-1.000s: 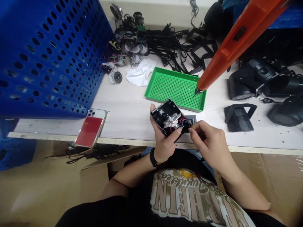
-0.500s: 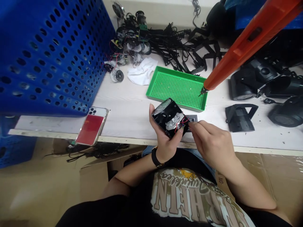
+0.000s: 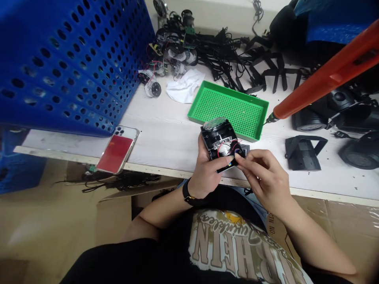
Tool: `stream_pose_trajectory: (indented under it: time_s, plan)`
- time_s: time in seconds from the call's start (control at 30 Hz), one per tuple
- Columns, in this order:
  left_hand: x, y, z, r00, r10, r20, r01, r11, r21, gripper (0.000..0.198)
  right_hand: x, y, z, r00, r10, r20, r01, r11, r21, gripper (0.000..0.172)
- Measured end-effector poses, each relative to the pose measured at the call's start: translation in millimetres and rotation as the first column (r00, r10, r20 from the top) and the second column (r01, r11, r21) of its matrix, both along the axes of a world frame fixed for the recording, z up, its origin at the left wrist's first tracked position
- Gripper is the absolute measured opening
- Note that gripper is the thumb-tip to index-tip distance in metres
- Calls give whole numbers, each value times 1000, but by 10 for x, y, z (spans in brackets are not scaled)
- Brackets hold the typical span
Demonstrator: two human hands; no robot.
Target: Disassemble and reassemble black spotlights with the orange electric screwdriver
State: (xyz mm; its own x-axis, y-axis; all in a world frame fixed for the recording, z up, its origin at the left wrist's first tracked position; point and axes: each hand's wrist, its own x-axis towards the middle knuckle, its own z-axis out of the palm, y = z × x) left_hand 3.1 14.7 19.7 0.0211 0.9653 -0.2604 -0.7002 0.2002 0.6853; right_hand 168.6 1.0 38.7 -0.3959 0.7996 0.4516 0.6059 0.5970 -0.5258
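Observation:
My left hand (image 3: pixel 207 169) is wrapped round an opened black lamp housing (image 3: pixel 213 136), held above the front edge of the bench. A round clear lens (image 3: pixel 215 123) sits at its far end. Inside show a whitish part and thin red and blue wires (image 3: pixel 233 146). The thumb of my left hand presses near these wires. My right hand (image 3: pixel 263 173) pinches at the wires by the housing's right edge; the fingertips partly hide them. Behind the housing, a dark flat part (image 3: pixel 245 150) lies on the bench, mostly covered.
A green perforated tray (image 3: pixel 194 112) lies just beyond my hands. An orange electric screwdriver (image 3: pixel 319 86) slants in from the right. A blue crate (image 3: pixel 89 79) and a phone (image 3: pixel 115 152) are at left. Cables (image 3: pixel 219 55) lie behind; black lamps (image 3: pixel 359 146) stand at right.
The lamp housing has turned in my left hand, so more of its open inside faces me. My right fingertips stay by the wires. The view has shifted slightly.

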Motion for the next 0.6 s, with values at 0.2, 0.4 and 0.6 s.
stream_pose_trajectory:
  time_s: [0.2, 0.4, 0.6]
  plan:
    - [-6, 13, 77, 998, -60, 17, 59, 997, 55, 108, -38, -57, -26, 981, -57, -186, 78, 991, 108, 33]
    - [3, 8, 92, 997, -71, 21, 69, 994, 80, 106, -39, -61, -5, 970, -94, -223, 113, 991, 74, 24]
    - [7, -29, 78, 999, -27, -28, 29, 997, 65, 112, -59, -67, -3, 966, -128, -225, 152, 984, 92, 20]
